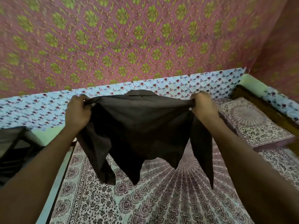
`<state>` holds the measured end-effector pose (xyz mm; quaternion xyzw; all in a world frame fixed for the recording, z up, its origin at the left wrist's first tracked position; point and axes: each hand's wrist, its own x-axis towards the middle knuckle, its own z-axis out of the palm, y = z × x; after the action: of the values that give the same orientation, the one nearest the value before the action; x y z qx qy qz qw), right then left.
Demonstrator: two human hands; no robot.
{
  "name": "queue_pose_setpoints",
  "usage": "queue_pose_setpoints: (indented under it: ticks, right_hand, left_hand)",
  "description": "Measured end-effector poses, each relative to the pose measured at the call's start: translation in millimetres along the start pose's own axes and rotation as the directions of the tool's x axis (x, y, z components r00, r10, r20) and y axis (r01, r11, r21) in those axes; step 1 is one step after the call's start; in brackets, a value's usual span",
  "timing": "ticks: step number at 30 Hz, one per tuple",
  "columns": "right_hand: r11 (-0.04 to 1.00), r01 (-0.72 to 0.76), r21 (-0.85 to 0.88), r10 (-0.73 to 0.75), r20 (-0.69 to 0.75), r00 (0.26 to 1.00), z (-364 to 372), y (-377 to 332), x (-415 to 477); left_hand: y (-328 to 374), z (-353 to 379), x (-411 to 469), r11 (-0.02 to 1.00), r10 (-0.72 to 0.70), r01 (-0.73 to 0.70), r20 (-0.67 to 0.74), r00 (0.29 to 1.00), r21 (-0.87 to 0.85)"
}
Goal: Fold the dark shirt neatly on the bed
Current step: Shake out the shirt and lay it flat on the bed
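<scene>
Shirt (142, 126) held up in the air over the bed (161, 199), stretched between both hands, likely to shake it flat and square it before laying it down. Left hand (77, 112) and right hand (203, 107) each have fingers curled tight around a bunched shoulder edge; collar sits up between them. Hem and sleeves hang loose, not touching the sheet. Pillow (258, 126) lies to the right, near the landing zone; wall (129, 38) is close behind. Nothing under the shirt blocks the drop.

Domestic bedroom. A bed (161, 199) under a white cotton sheet with maroon mandala print (97, 191) carries a matching printed pillow (255, 123) beside a dark wooden frame (262, 102); a pink wall covering with green floral motifs (129, 38) stands behind.
</scene>
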<state>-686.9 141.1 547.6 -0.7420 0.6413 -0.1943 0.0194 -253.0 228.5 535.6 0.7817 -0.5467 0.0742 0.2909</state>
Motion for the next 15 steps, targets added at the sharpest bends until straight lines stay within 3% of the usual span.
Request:
queue_pose_setpoints:
  ticks: [2,5,9,11,13,15]
  right_hand:
    - [1.0,-0.013,-0.02,0.014,0.011,1.0,1,4,-27]
    - [0.998,-0.058,-0.012,0.059,0.091,0.994,3,16,-74]
    - [0.986,-0.164,0.043,0.153,0.183,0.971,17,49,-136]
    - [0.976,-0.208,0.064,0.198,0.136,0.971,17,59,-159]
    - [0.975,-0.211,0.067,0.205,0.081,0.975,10,63,-169]
    - [0.975,-0.203,0.086,0.201,0.031,0.979,0,61,-167]
  left_hand:
    - [2,-8,-17,0.989,0.048,-0.029,0.132,0.99,-0.143]
    - [0,-18,-65,0.956,0.163,-0.056,0.363,0.917,-0.289]
    - [-16,-21,-127,0.853,0.338,0.061,0.639,0.691,-0.518]
    - [-24,-21,-145,0.826,0.336,0.161,0.7,0.63,-0.541]
    - [-25,-22,-151,0.8,0.286,0.249,0.712,0.641,-0.546]
    - [-20,-24,-145,0.782,0.226,0.285,0.678,0.7,-0.555]
